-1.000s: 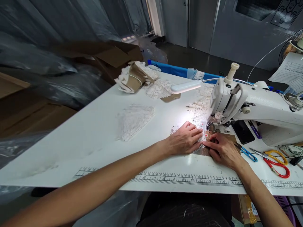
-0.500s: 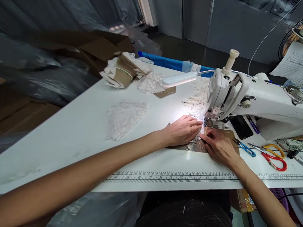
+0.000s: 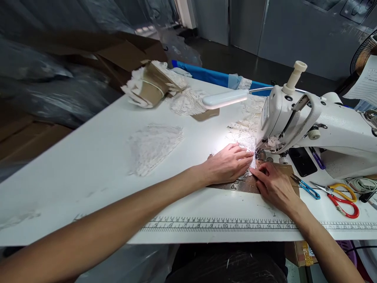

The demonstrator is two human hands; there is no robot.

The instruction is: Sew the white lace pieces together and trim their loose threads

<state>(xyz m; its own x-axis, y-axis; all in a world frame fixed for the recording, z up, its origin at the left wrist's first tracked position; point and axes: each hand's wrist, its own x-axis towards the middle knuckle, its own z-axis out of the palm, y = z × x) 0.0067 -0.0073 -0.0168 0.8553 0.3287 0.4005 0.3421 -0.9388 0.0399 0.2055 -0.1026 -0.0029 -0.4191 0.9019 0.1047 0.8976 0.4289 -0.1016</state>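
White lace fabric lies under the needle area of a white sewing machine, brightly lit by a lamp. My left hand rests flat on the lace just left of the presser foot, its fingers stretched out and close together. Just in front of the foot, my right hand has its thumb and forefinger closed at the near edge of the lace. Some of the lace is hidden beneath my left hand. Under both hands is a brown and metallic plate on the table.
A separate lace piece lies left on the white table. Behind it sits a tied lace bundle. To the right are blue thread snips, red-and-yellow-handled scissors and a black phone. A printed ruler runs along the front edge.
The view has shifted slightly, so the machine and tools appear a little farther right. Both hands keep nearly the same position on the lace.
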